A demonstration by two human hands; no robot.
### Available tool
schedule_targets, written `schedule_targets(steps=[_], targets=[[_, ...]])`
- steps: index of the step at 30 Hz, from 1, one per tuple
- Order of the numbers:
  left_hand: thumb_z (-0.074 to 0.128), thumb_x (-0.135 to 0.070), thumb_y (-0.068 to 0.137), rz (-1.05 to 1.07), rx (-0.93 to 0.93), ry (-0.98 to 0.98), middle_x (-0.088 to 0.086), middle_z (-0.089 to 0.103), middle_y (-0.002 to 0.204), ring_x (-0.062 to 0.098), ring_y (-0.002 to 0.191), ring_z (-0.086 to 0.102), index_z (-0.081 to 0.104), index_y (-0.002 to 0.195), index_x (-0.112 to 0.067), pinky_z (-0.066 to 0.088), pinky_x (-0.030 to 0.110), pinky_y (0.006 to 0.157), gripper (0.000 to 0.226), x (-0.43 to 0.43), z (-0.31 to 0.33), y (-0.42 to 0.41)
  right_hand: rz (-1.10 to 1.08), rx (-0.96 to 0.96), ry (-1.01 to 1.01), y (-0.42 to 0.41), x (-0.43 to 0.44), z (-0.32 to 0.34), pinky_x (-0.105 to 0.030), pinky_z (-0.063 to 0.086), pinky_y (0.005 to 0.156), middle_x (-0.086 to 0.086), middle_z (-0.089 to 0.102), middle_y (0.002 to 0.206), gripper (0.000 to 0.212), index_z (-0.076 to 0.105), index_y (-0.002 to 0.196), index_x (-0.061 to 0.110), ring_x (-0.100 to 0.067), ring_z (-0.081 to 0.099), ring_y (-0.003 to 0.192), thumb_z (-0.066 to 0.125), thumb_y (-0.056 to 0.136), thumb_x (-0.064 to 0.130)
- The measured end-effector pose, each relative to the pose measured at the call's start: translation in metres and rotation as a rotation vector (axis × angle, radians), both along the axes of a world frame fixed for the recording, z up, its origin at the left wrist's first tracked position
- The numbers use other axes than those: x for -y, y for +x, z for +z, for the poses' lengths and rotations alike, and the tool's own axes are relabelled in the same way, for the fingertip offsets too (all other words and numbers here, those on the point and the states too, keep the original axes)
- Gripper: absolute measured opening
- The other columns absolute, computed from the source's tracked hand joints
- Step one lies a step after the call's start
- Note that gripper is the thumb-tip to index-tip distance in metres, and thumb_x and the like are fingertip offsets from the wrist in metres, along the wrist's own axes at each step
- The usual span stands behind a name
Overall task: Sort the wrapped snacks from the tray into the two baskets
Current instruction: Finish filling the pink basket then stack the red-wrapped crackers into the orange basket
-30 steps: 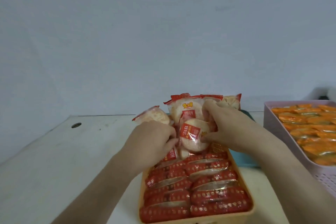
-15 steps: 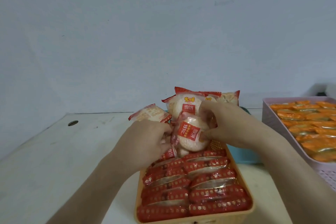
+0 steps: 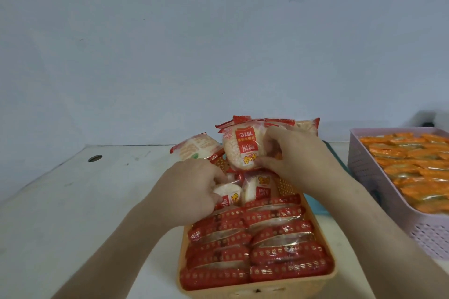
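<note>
Nearly full now, the orange basket [image 3: 255,292] on the bench [image 3: 73,201]: two neat rows of red-wrapped snacks [image 3: 255,250] standing on edge, only the far end left to pack. Right hand [image 3: 298,160] pinching a round rice-cracker packet [image 3: 243,150] just above that far end, left hand [image 3: 194,184] curled down on another packet [image 3: 227,193] going into the gap. Off to the right, pink basket [image 3: 379,192] already layered with orange packets [image 3: 413,167], and a few more red-edged packets [image 3: 194,147] heaped behind (tray itself mostly hidden), so only a little sorting left, by the look of it.
</note>
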State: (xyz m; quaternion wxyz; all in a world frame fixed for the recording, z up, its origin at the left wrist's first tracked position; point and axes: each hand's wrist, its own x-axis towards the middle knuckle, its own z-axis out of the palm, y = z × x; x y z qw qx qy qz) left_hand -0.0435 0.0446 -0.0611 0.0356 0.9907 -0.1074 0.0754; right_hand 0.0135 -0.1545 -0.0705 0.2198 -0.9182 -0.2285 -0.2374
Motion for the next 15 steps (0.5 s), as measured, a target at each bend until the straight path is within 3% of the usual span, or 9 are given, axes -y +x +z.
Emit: schedule_targets(steps=[3,7,10,12,14,15], targets=[[0.072,-0.030,0.080,0.031,0.019,-0.122,-0.017,0.061,0.086,0.005,0.078,0.057,0.065,0.099,-0.036,0.044,0.021,0.070,0.022,-0.007,0.006,-0.008,-0.001,-0.031,-0.028,-0.001,0.000,-0.002,-0.030,0.047,0.062,0.011,0.058,0.075,0.024,0.051,0.078,0.028,-0.009,0.051,0.074,0.069,0.082,0.044],[0.079,-0.026,0.068,0.085,0.154,-0.301,-0.017,0.063,0.070,0.002,0.066,0.061,0.059,0.074,-0.037,0.044,0.015,0.060,0.024,-0.018,0.006,-0.020,0.049,-0.147,0.019,-0.004,0.002,0.004,-0.018,0.033,0.053,0.012,0.056,0.067,0.021,0.056,0.072,0.027,-0.001,0.050,0.062,0.070,0.084,0.037],[0.072,-0.041,0.073,0.086,0.127,-0.182,-0.021,0.066,0.076,0.002,0.074,0.063,0.062,0.084,-0.035,0.052,0.026,0.070,0.016,-0.013,0.003,-0.025,0.125,-0.207,0.008,-0.006,0.001,0.007,-0.017,0.041,0.057,0.013,0.062,0.072,0.012,0.066,0.075,0.028,-0.003,0.056,0.067,0.070,0.084,0.035],[0.063,-0.049,0.082,0.066,-0.017,-0.064,-0.020,0.070,0.089,0.004,0.085,0.064,0.062,0.097,-0.034,0.053,0.029,0.078,0.021,-0.009,0.003,-0.024,0.181,-0.265,-0.058,-0.007,0.000,0.006,-0.023,0.049,0.068,0.013,0.068,0.082,0.009,0.067,0.077,0.030,-0.005,0.059,0.077,0.068,0.085,0.031],[0.054,-0.055,0.087,0.050,-0.113,-0.006,-0.017,0.071,0.101,0.008,0.093,0.065,0.059,0.107,-0.035,0.053,0.032,0.082,0.029,-0.006,0.005,-0.022,0.189,-0.263,-0.157,-0.009,0.000,0.006,-0.031,0.050,0.077,0.016,0.065,0.090,0.003,0.067,0.087,0.031,-0.008,0.055,0.090,0.064,0.085,0.031],[0.050,-0.061,0.087,0.047,-0.126,0.004,-0.017,0.069,0.105,0.008,0.096,0.064,0.057,0.113,-0.037,0.052,0.032,0.083,0.035,-0.005,0.006,-0.022,0.173,-0.260,-0.208,-0.011,0.000,0.006,-0.033,0.048,0.080,0.015,0.062,0.092,0.010,0.064,0.096,0.032,-0.011,0.050,0.096,0.062,0.085,0.032]])
